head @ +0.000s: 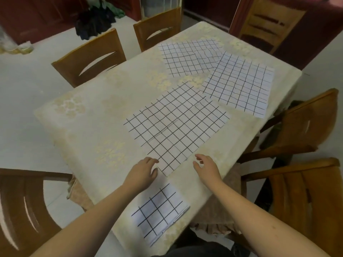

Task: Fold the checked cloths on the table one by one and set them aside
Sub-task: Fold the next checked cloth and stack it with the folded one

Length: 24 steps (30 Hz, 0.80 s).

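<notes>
A table (104,115) under a pale floral tablecloth held four white checked cloths with black grid lines. One folded cloth (160,213) lay at the near edge, between the person's forearms. Beyond it, a flat cloth (176,125) lay spread mid-table. The left hand (142,173) and right hand (207,168) hovered at its near corner — fingers loosely spread, holding nothing. Two more flat cloths lay farther off — one to the right (239,84), one at the far end (189,56), overlapping slightly. Wooden chairs (89,58) ringed the table.
</notes>
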Motion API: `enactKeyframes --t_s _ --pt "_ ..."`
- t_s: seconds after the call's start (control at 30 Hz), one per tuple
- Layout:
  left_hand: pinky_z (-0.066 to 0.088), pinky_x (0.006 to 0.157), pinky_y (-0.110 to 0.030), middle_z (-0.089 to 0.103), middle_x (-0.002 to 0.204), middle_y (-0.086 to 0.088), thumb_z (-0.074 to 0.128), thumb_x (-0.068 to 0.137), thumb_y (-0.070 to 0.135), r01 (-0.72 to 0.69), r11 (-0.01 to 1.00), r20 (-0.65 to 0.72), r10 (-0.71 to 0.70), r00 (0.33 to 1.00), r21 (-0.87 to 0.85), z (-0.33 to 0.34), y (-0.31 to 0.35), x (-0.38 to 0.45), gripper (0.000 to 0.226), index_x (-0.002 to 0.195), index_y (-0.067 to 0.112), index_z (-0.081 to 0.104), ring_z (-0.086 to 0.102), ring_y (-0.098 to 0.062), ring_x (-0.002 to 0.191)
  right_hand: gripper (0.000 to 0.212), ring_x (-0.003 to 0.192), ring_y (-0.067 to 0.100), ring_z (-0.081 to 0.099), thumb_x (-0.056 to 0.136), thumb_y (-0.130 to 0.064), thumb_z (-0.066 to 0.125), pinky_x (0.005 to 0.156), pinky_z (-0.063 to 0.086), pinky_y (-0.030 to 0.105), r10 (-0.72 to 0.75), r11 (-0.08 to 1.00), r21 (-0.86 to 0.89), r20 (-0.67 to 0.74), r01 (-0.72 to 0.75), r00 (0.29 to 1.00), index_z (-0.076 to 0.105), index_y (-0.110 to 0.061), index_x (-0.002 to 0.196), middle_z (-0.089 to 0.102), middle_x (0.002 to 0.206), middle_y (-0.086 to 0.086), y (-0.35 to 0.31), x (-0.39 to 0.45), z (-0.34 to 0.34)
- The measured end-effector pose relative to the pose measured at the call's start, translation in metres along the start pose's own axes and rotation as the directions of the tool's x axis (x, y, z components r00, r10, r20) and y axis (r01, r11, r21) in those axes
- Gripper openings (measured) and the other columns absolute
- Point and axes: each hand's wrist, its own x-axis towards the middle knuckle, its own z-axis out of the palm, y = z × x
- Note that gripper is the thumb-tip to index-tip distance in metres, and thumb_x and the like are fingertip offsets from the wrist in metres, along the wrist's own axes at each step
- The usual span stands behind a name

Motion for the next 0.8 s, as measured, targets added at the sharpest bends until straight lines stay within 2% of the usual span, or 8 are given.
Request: enactKeyframes --t_s 0.1,0.23,0.4,0.57,0.67,0.8 --pt "0.044 0.092 -0.034 0.053 0.134 -0.002 0.046 0.097 0.030 0.041 0.999 -0.004 -0.041 0.999 -0.024 0.001 0.007 0.025 0.038 0.133 0.019 0.051 0.053 -0.022 0.116 0.036 0.102 0.014 0.052 0.097 -0.026 0.053 0.085 0.042 0.026 0.038 0.999 0.012 -0.020 -0.038 0.999 0.054 -0.017 0.132 0.054 0.121 0.002 0.002 0.029 -0.008" --pt "0.043 0.092 -0.033 0.052 0.134 -0.001 0.046 0.097 0.028 0.111 0.992 0.008 -0.111 0.994 -0.060 0.007 0.016 0.053 0.037 0.133 0.018 0.051 0.052 -0.022 0.117 0.037 0.109 0.023 0.054 0.093 -0.026 0.057 0.093 0.045 0.037 0.040 0.999 -0.014 -0.075 -0.041 0.996 0.055 -0.016 0.129 0.055 0.117 0.003 0.005 0.072 -0.015" --pt "0.042 0.091 -0.029 0.053 0.134 0.000 0.048 0.096 0.027 0.138 0.987 -0.013 -0.139 0.990 -0.079 0.014 0.024 0.073 0.037 0.132 0.017 0.052 0.054 -0.018 0.116 0.044 0.117 0.024 0.045 0.091 -0.031 0.058 0.098 0.037 0.038 0.010 0.979 -0.199 -0.119 -0.034 0.993 0.052 -0.020 0.133 0.053 0.128 0.004 -0.002 0.117 -0.014" --pt "0.042 0.094 -0.031 0.052 0.135 0.000 0.049 0.095 0.027 0.162 0.984 -0.004 -0.163 0.987 -0.079 0.016 0.026 0.083 0.038 0.132 0.018 0.051 0.051 -0.020 0.118 0.049 0.119 0.024 0.042 0.089 -0.035 0.061 0.098 0.034 0.038 0.009 0.956 -0.290 -0.087 -0.034 0.996 0.050 -0.020 0.134 0.048 0.132 0.004 -0.009 0.145 0.000" --pt "0.044 0.094 -0.033 0.052 0.134 -0.001 0.048 0.095 0.028 0.174 0.982 -0.002 -0.175 0.985 -0.076 0.014 0.022 0.091 0.038 0.132 0.017 0.051 0.052 -0.020 0.117 0.043 0.117 0.023 0.042 0.089 -0.038 0.062 0.096 0.032 0.036 0.036 0.949 -0.306 -0.140 -0.078 0.990 0.052 -0.021 0.127 0.048 0.128 0.004 -0.012 0.154 0.006" --pt "0.044 0.095 -0.032 0.052 0.133 -0.001 0.048 0.096 0.027 0.168 0.984 -0.006 -0.169 0.986 -0.065 0.008 0.018 0.104 0.039 0.133 0.017 0.050 0.051 -0.020 0.117 0.024 0.110 0.023 0.045 0.091 -0.039 0.060 0.092 0.034 0.036 0.040 0.951 -0.294 -0.190 -0.096 0.981 0.060 -0.022 0.108 0.054 0.117 0.003 -0.011 0.163 0.008"
